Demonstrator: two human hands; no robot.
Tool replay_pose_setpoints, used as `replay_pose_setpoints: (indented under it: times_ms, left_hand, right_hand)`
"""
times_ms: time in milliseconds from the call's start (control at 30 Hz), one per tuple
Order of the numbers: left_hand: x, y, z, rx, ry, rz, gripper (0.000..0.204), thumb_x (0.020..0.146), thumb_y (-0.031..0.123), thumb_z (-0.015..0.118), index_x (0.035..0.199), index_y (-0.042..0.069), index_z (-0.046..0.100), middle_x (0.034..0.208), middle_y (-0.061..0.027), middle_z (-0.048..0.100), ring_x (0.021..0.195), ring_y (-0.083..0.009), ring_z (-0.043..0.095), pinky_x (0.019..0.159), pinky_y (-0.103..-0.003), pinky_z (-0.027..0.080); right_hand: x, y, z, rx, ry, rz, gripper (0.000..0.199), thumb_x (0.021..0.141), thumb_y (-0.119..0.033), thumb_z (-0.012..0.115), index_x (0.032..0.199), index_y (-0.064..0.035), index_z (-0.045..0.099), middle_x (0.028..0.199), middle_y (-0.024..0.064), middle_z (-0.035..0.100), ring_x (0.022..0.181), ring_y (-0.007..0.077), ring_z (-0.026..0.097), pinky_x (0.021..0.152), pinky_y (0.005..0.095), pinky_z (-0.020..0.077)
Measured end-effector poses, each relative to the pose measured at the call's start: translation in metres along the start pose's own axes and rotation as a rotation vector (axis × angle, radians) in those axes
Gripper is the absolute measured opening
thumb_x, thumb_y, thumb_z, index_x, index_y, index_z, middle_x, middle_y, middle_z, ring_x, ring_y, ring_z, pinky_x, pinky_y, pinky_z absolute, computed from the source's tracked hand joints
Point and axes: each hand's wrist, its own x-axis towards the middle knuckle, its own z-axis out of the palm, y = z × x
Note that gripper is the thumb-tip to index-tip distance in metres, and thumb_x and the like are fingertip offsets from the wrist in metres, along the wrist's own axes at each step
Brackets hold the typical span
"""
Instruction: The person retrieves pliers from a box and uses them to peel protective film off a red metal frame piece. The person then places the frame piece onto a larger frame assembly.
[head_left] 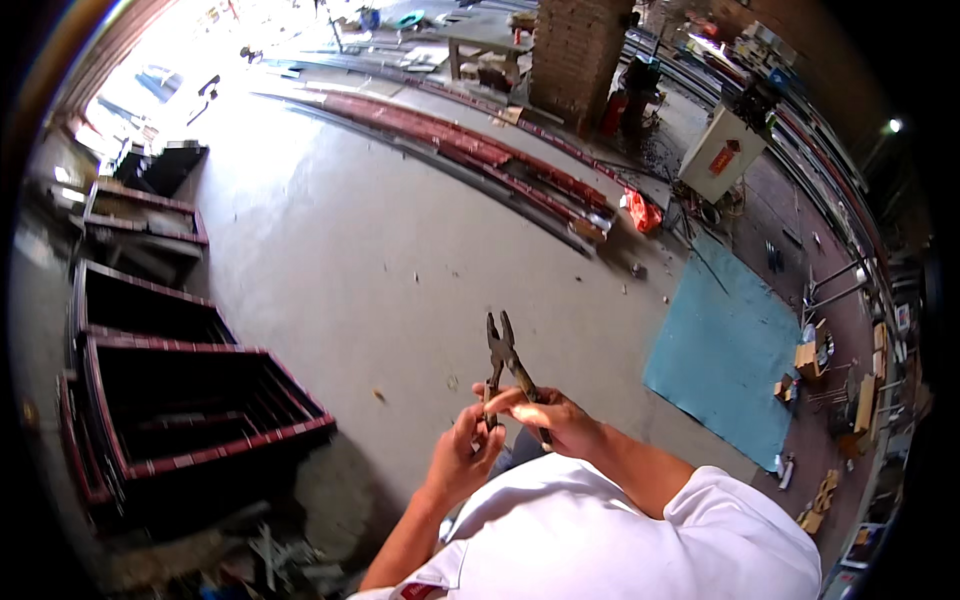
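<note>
Our left hand (468, 450) and right hand (562, 422) grip the pliers (501, 352); grey floor (370, 260) stretches between dark red-edged frames (230, 446) and long bars (440, 135).

Blue sheet (725, 350) on grey floor (330, 260)
Red-edged frames (215, 454) sit left; long bars (450, 137) lie near a brick pillar (577, 65).

Red lbl (724, 157) on wht cabinet (706, 178), txt unreadable.

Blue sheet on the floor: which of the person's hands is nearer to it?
Right. The right hand, on the pliers, is left of the blue sheet; the left hand, also on the pliers, is farther left.
</note>
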Motion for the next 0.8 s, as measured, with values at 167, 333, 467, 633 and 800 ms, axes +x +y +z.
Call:
replay_pose_setpoints:
  times_ms: [167,333,467,633,800]
  left_hand:
    - [0.125,-0.018,-0.083,-0.267,0.122,-0.143,0.029,0.105,0.015,0.063,0.127,-0.003,0.057,0.088,-0.0030,0.065,0.080,-0.0106,0.061,0.075,-0.027,0.052]
    - [0.243,-0.057,-0.206,-0.150,0.231,-0.071,0.021,0.107,0.017,0.062,0.120,0.001,0.058,0.084,-0.0025,0.064,0.075,-0.0088,0.060,0.069,-0.026,0.050]
    - [0.318,-0.057,-0.321,-0.116,0.378,-0.116,0.018,0.106,0.016,0.064,0.111,0.000,0.057,0.083,-0.0024,0.064,0.075,-0.0086,0.060,0.068,-0.025,0.049]
    - [0.406,-0.059,-0.458,-0.215,0.626,-0.073,0.017,0.106,0.015,0.065,0.110,0.000,0.059,0.084,-0.0014,0.065,0.076,-0.0077,0.061,0.069,-0.025,0.049]
    - [0.492,-0.115,-0.594,-0.317,0.602,-0.074,0.034,0.107,0.007,0.059,0.141,0.001,0.057,0.120,-0.0056,0.069,0.088,-0.0079,0.059,0.075,-0.024,0.050]
  right_hand:
    - [0.155,-0.037,-0.033,0.043,-0.061,-0.001,0.047,0.084,-0.003,0.052,0.125,-0.0012,0.072,0.146,0.0138,0.061,0.156,0.0273,0.030,0.126,0.0470,0.0224]
    - [0.351,-0.084,-0.051,0.004,-0.159,0.215,0.047,0.081,-0.003,0.051,0.121,-0.0035,0.076,0.157,0.0152,0.050,0.154,0.0238,0.035,0.125,0.0374,0.0222]
    - [0.526,-0.129,-0.040,-0.011,-0.327,0.323,0.047,0.080,-0.003,0.054,0.120,-0.0017,0.076,0.154,0.0161,0.053,0.148,0.0234,0.042,0.118,0.0370,0.0312]
    - [0.729,-0.154,-0.002,-0.093,-0.489,0.380,0.045,0.080,-0.007,0.056,0.119,-0.0008,0.077,0.147,0.0158,0.060,0.131,0.0211,0.055,0.109,0.0368,0.0404]
    - [0.898,-0.150,0.015,-0.083,-0.416,0.496,0.047,0.082,-0.007,0.055,0.124,0.0015,0.074,0.148,0.0151,0.058,0.133,0.0232,0.054,0.113,0.0376,0.0387]
